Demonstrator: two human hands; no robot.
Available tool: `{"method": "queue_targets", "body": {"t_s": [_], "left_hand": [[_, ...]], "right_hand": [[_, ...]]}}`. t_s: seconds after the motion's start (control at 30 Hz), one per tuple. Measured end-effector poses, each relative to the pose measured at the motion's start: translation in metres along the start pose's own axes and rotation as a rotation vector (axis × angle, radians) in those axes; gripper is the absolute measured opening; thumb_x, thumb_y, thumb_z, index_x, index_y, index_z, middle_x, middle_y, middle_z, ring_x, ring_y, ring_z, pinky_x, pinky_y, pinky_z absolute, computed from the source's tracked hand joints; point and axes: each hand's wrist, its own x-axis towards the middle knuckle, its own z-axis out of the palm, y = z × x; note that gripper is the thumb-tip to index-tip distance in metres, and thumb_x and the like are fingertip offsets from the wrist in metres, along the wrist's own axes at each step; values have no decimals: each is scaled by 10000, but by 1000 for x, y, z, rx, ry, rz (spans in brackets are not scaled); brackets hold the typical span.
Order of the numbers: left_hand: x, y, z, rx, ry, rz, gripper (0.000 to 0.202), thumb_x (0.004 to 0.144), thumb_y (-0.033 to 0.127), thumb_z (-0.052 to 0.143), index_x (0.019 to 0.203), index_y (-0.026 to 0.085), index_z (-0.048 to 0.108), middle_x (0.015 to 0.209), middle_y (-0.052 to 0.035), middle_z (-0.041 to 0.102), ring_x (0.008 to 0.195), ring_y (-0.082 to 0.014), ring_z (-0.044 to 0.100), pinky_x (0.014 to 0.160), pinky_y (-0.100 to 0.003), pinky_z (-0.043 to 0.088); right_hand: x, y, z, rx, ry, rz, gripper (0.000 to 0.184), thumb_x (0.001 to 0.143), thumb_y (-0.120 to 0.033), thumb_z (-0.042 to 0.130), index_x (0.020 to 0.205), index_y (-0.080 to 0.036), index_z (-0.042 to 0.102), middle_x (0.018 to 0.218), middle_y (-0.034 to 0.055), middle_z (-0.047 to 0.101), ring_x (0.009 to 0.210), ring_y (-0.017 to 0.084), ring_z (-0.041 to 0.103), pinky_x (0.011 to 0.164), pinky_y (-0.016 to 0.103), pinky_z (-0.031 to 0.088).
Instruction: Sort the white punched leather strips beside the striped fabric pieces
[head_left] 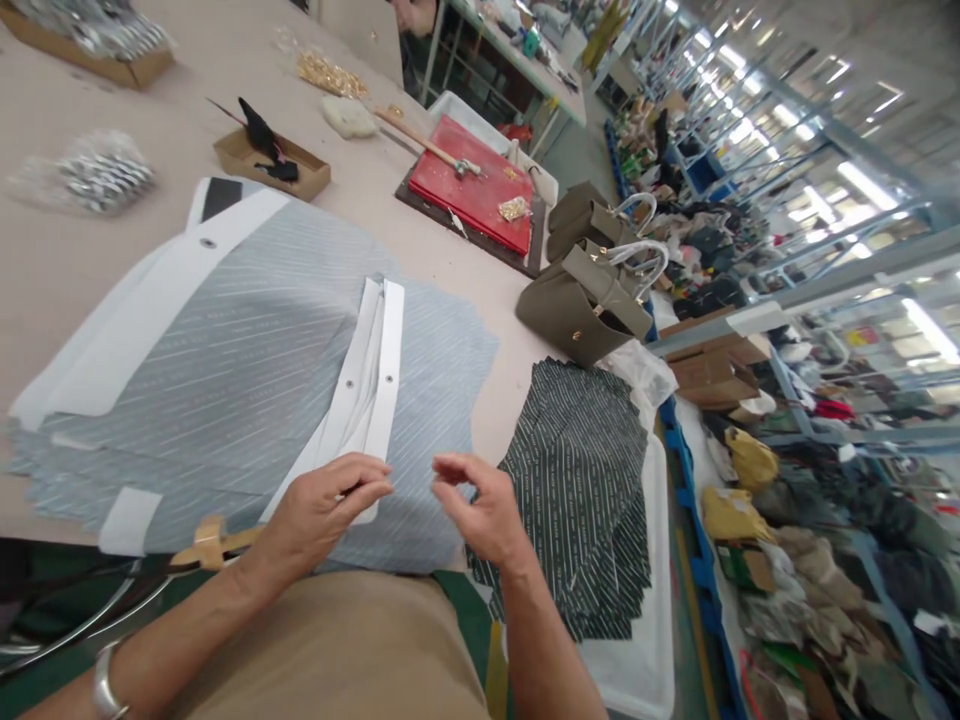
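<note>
My left hand (326, 505) hovers over the lower end of a folded grey fabric piece with white bands and metal snaps (384, 340); I cannot tell whether it touches. Its thumb and fingers are slightly apart with nothing between them. Facing it, my right hand (484, 505) has its thumb and curled fingers apart, also holding nothing. Beneath both lies a stack of light blue-grey patterned fabric (442, 370). To the left, a larger grey piece with a white band (161, 310) and a snap covers part of the stack. Dark striped fabric pieces (577, 490) are piled right of my right hand.
Olive handbags (585, 300) stand at the table's right edge. Behind the fabric are a red slab (476, 180) with a hammer (427, 145) on it, a small cardboard box (274, 165) and bagged metal parts (105, 175). A white bin (656, 640) lies under the dark pieces.
</note>
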Motion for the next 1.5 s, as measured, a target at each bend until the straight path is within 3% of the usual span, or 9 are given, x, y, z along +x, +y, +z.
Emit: {"method": "queue_targets", "body": {"t_s": [0.1, 0.27, 0.47, 0.6, 0.77, 0.97, 1.1, 1.23, 1.5], "left_hand": [[0, 5, -3, -76, -27, -99, 346, 920, 474, 523, 800, 217, 720, 871, -21, 730, 812, -171, 656, 767, -244, 496], [-2, 9, -10, -128, -83, -221, 412, 908, 511, 482, 738, 198, 691, 762, 2, 658, 687, -145, 578, 640, -226, 441], [1, 5, -21, -263, -184, -412, 479, 867, 563, 484, 586, 186, 576, 597, 19, 570, 603, -139, 515, 590, -226, 404], [3, 1, -27, -261, -162, -459, 485, 841, 597, 482, 633, 178, 607, 581, 23, 561, 566, -133, 489, 531, -222, 381], [6, -4, -31, -192, -76, -402, 429, 863, 548, 501, 688, 181, 639, 616, 26, 576, 597, -134, 515, 524, -213, 391], [4, -9, -28, -414, -96, -355, 514, 806, 447, 640, 1246, 187, 588, 743, 17, 650, 636, -138, 593, 577, -234, 478], [3, -13, -28, -353, -116, -322, 324, 760, 384, 676, 1024, 200, 713, 852, -14, 710, 762, -161, 638, 697, -254, 504], [5, -16, -33, -154, -72, -285, 234, 820, 406, 603, 811, 201, 713, 731, 7, 678, 660, -143, 588, 611, -232, 454], [6, -23, -43, 205, -45, -20, 228, 932, 335, 481, 835, 211, 646, 778, -4, 651, 724, -153, 598, 673, -257, 431]], "right_hand": [[10, -17, 32, 8, -95, -127, 336, 826, -188, 661, 1160, -231, 657, 955, 33, 721, 801, 146, 671, 792, 289, 557], [25, -15, 44, -38, -150, -193, 295, 852, -185, 641, 1145, -215, 655, 916, 35, 717, 812, 146, 673, 797, 280, 550], [33, -14, 53, -59, -225, -145, 283, 831, -163, 597, 1107, -188, 651, 840, 14, 697, 741, 128, 654, 746, 255, 539], [36, -13, 56, -4, -162, -58, 296, 796, -152, 560, 1078, -183, 644, 781, -12, 667, 689, 111, 631, 713, 235, 533], [40, -13, 54, -10, -92, -18, 288, 784, -149, 552, 1051, -185, 654, 777, -12, 655, 691, 114, 626, 721, 241, 530], [45, -17, 56, -73, -209, -100, 253, 785, -168, 604, 1017, -203, 697, 783, 0, 656, 732, 139, 623, 728, 264, 521], [48, -17, 59, -71, -201, -100, 221, 815, -151, 589, 995, -205, 707, 773, 0, 665, 702, 129, 622, 710, 250, 511], [52, -16, 60, -134, -221, -135, 253, 822, -151, 594, 1051, -202, 689, 787, 7, 673, 726, 138, 627, 734, 260, 510], [58, -10, 72, -276, -277, -147, 158, 861, -161, 599, 947, -224, 714, 769, 10, 669, 737, 147, 614, 724, 254, 478]]}}
